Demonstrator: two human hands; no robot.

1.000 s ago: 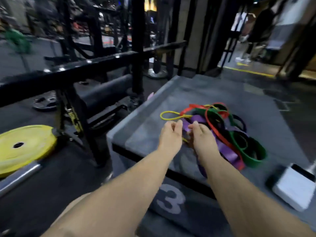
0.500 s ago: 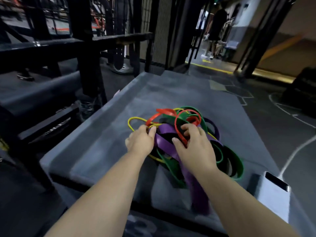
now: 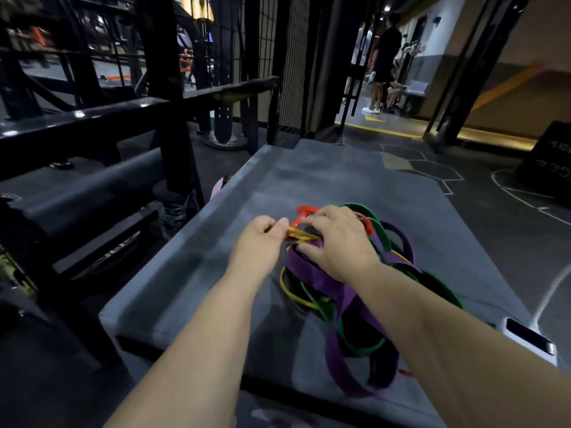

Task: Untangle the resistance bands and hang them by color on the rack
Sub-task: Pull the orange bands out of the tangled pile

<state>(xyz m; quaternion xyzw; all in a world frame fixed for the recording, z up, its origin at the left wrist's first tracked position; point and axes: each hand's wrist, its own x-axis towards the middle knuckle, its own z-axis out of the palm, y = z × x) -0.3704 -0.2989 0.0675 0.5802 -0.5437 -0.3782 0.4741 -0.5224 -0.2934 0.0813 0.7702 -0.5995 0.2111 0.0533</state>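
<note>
The left hand (image 3: 258, 242) was closed in a pinch on the thin yellow band (image 3: 301, 234), thumb and fingertips pressed together on a taut stretch of it that ran rightward from the grip toward the other hand. The right hand (image 3: 338, 242) lay just beside it, fingers curled down over the top of the tangle; its fingertips sat on the yellow strand and on the red band (image 3: 304, 211) that looped up just beyond the knuckles. Whether the right hand truly gripped a band or only pressed on the heap could not be told, since the fingers hid the contact.

The rest of the bands spread out from under the right hand, toward the person and to the right. A wide purple band (image 3: 336, 359) ran from beneath the right palm down to the near edge of the surface, where it hung in a blurred loop. Green bands (image 3: 380, 233) arched behind and to the right of the right hand and reappeared lower, threaded through the purple one. More yellow band curved below the hands, under the purple.

The whole tangle rested on the grey padded top of a box (image 3: 191, 273). A white device (image 3: 531, 341) lay at its right near corner, partly behind the right forearm. A black steel rack (image 3: 163, 88) stood to the left, well apart from the bands, none of which hung on it.
</note>
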